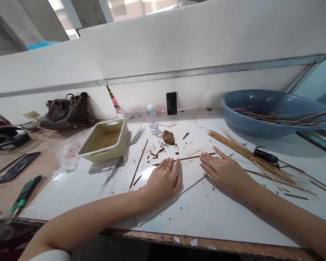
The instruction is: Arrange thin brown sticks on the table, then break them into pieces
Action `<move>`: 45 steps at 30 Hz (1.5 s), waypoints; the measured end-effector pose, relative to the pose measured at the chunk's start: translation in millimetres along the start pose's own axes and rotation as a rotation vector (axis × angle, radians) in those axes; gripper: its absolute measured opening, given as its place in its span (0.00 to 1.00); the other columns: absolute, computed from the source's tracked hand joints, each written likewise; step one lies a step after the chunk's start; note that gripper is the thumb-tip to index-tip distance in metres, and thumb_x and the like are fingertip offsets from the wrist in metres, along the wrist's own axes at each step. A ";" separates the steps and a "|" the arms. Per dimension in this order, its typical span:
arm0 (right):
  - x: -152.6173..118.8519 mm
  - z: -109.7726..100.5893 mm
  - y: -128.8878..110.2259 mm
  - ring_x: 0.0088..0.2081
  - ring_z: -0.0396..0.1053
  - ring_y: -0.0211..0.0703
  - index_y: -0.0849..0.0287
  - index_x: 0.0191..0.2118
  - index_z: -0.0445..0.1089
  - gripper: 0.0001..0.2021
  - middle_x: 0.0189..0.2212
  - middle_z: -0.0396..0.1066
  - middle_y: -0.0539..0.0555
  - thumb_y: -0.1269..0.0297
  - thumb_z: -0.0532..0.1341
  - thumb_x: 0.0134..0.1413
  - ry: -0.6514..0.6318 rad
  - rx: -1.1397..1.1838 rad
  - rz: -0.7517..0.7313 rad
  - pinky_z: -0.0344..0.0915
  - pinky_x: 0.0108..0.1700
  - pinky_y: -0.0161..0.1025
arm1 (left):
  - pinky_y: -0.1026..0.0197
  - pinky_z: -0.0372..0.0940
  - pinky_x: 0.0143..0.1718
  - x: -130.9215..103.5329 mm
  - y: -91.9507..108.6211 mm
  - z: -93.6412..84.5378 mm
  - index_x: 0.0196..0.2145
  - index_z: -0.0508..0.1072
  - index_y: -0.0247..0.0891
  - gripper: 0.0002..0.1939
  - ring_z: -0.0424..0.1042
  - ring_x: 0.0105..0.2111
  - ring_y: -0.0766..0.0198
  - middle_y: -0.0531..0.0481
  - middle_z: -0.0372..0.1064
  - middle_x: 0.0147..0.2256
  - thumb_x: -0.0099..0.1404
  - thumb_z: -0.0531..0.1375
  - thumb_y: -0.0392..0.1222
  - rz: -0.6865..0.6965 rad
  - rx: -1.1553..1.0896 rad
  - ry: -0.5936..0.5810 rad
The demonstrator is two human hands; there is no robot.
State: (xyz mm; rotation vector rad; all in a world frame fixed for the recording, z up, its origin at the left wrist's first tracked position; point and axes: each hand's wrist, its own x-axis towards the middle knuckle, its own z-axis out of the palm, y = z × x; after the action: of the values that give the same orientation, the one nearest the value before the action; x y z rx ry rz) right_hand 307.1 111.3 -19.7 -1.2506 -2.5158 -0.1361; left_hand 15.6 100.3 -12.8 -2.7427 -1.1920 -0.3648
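Observation:
A thin dark-brown coated stick (190, 157) lies crosswise on the white tabletop. Both my hands rest flat on it, palms down. My left hand (164, 179) covers its left part, fingers stretched and close together. On its right end lies my right hand (224, 168), fingers extended and thumb apart. Beyond them sits a lump of brown dough-like paste (168, 137) with crumbs and broken bits around it. Another brown stick (139, 165) lies left of my left hand. A bundle of thin tan sticks (250, 154) is spread just beyond my right hand.
A yellow-green basin (103, 154) stands left, a water bottle (152, 121) and upright phone (171, 103) at the back. A blue tub (260, 127) holding sticks is at right, near a black-handled tool (266, 156). Green-black cutters (25, 192) and a handbag (66, 114) lie left.

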 end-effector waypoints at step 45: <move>3.5 0.6 16.5 0.55 0.73 0.62 0.54 0.62 0.77 0.20 0.51 0.78 0.63 0.61 0.53 0.75 0.178 0.184 0.073 0.73 0.58 0.61 | 0.26 0.51 0.73 -2.3 5.6 -9.7 0.68 0.69 0.26 0.27 0.74 0.61 0.38 0.28 0.78 0.57 0.78 0.51 0.44 -0.027 0.064 0.079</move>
State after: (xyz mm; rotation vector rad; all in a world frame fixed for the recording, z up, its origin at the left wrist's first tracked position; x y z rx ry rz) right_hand 318.1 124.2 -20.1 -1.1992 -2.2717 0.0013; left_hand 16.6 92.8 -4.2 -2.6348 -1.1999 -0.4265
